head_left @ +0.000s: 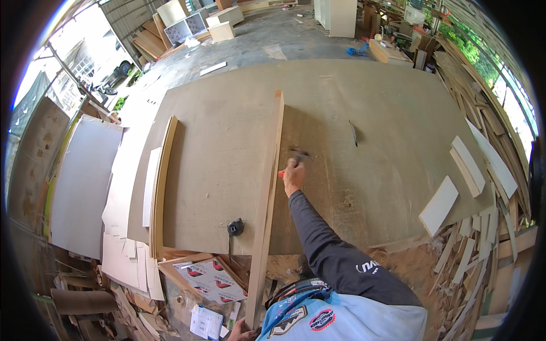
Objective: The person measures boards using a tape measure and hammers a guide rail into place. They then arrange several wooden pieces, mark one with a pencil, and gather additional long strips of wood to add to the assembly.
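A long, narrow wooden beam (267, 204) lies lengthwise over a large brown sheet (222, 125), its near end jutting past the sheet's front edge. At that near end, my left hand (242, 332) is closed around the wood, partly cut off by the lower border. My right hand (293, 177) is wrapped round a hammer (299, 153) just to the right of the beam. The hammer head is blurred, and a bit of red handle shows below the fist. Left of the beam sits a black tape measure (235, 227). A thin dark, pointed piece (354, 134) lies farther right.
Long yellowish strips (164, 187) lie along the sheet's left side. White offcuts (439, 206) rest at its right edge, beside heaps of scrap wood (472, 244). Below the front edge are a printed panel (213, 279) and a paper (206, 322). White cabinets (341, 17) stand far back.
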Tool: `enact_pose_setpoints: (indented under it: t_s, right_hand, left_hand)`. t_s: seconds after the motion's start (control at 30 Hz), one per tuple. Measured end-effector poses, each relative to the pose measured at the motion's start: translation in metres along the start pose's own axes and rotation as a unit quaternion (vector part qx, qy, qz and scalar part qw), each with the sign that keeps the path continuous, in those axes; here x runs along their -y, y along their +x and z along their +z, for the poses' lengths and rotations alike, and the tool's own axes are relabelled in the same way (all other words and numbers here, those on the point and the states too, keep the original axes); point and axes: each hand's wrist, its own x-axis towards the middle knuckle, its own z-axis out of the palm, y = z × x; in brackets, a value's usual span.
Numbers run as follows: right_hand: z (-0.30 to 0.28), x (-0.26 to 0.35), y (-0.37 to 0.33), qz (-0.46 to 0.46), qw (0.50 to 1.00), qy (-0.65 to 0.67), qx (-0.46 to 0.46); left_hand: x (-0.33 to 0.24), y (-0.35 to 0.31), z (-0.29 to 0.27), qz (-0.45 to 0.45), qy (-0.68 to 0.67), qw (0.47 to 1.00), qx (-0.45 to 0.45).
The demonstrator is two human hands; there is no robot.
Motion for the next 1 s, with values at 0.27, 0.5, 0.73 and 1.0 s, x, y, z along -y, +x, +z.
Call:
enact_pose_setpoints:
  t_s: [0.27,0.5,0.73,1.0]
  right_hand:
    - [-0.081,-0.01,-0.002,0.005,0.902,-0.119,0.416]
    - [-0.204,-0.025,-0.03,0.07,0.877,-0.077,0.469]
    - [-0.337,0.001,0.004,0.004,0.918,-0.146,0.369]
    - [-0.424,0.006,-0.002,0.042,0.944,-0.075,0.319]
  left_hand:
    - [-0.129,0.056,0.011,-0.034,-0.038,0.999,0.011]
    - [-0.172,0.204,0.061,0.236,0.147,0.957,-0.085]
    - [-0.194,0.273,0.161,0.098,0.502,0.829,-0.224]
    - [-0.184,0.257,0.16,0.126,0.466,0.858,-0.177]
